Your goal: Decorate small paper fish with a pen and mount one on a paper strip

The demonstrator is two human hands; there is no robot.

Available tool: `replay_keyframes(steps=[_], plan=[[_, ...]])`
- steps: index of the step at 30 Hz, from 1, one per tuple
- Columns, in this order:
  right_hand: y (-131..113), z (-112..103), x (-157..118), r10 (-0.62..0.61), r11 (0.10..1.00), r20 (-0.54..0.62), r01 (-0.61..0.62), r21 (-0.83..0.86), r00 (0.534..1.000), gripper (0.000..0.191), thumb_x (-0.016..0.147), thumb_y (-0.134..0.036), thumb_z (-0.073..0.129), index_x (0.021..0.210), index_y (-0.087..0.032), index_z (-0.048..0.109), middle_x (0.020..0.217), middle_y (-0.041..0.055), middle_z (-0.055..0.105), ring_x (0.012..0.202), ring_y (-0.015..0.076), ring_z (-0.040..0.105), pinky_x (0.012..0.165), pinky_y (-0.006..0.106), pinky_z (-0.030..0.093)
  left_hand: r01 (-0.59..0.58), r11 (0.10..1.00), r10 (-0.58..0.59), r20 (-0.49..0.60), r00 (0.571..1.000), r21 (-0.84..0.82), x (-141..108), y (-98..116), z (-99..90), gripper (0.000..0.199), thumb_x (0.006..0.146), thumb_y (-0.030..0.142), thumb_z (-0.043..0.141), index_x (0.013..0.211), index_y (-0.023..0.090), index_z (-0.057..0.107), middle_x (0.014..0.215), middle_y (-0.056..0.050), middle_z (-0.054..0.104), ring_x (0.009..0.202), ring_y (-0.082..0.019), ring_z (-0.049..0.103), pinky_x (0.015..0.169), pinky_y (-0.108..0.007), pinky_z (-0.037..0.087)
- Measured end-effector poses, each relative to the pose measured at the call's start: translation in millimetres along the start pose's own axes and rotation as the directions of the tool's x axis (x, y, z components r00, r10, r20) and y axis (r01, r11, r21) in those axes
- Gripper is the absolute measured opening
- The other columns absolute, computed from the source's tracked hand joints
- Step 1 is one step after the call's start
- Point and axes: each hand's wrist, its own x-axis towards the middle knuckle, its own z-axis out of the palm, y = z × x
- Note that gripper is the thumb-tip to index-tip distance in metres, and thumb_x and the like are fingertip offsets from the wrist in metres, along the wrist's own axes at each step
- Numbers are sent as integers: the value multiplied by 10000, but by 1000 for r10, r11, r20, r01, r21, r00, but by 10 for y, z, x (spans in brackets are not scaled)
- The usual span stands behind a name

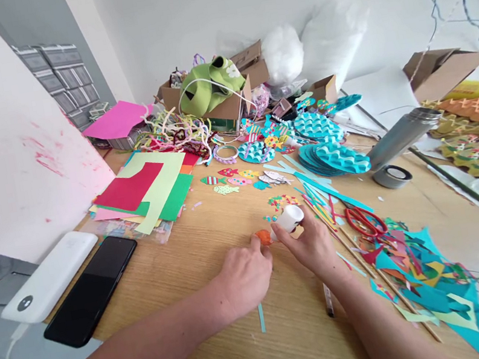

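Note:
My left hand (247, 276) is closed, its fingertips pinching a small orange piece (263, 237) above the wooden table (182, 275). My right hand (312, 244) is wrapped round a small white bottle (289, 218), tilted with one end close to the orange piece. Whether bottle and piece touch is hard to tell. Just beyond the hands lie tiny coloured paper bits (282, 201). Farther back are colourful paper fish (240, 180).
Red-handled scissors (366, 221), wooden sticks (400, 293) and paper scraps (439, 275) lie on the right. A metal flask (404, 136) leans behind them. Coloured sheets (131, 188), a black phone (92, 290) and a white power bank (48, 276) are left.

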Motion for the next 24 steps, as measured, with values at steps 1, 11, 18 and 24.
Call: replay_keyframes(steps=[1, 11, 18, 24], plan=[[3, 0, 0, -3, 1000, -6, 3, 1, 1000, 262, 810, -430, 613, 789, -243, 430, 600, -33, 546, 481, 149, 506, 466, 258, 390, -2, 1000, 2, -6, 1000, -4, -1, 2, 3, 327, 864, 83, 378, 1128, 113, 568, 1089, -163, 570, 746, -233, 675, 635, -363, 562], [50, -21, 7, 21, 1000, -14, -22, -22, 1000, 264, 808, -426, 610, 784, -253, 412, 604, -30, 538, 500, 160, 520, 474, 270, 403, 21, 1000, -21, -32, 999, 8, 5, 21, 14, 328, 878, 91, 389, 1156, 133, 558, 1113, -149, 552, 738, -223, 676, 636, -362, 563], [56, -2, 10, 35, 999, -19, -35, -7, 999, 282, 809, -457, 610, 788, -248, 422, 617, -24, 541, 503, 162, 516, 477, 275, 397, 30, 999, -29, -49, 998, 15, 4, 29, 30, 343, 869, 82, 397, 1164, 132, 564, 1115, -146, 563, 732, -220, 675, 629, -351, 562], [65, 8, 26, 27, 1000, -67, -28, -6, 997, 288, 808, -453, 619, 785, -248, 417, 615, -24, 541, 516, 168, 532, 503, 286, 424, 18, 1000, -17, -82, 997, 13, 9, 26, 58, 350, 862, 74, 401, 1165, 127, 566, 1077, -140, 568, 695, -219, 673, 601, -363, 565]])
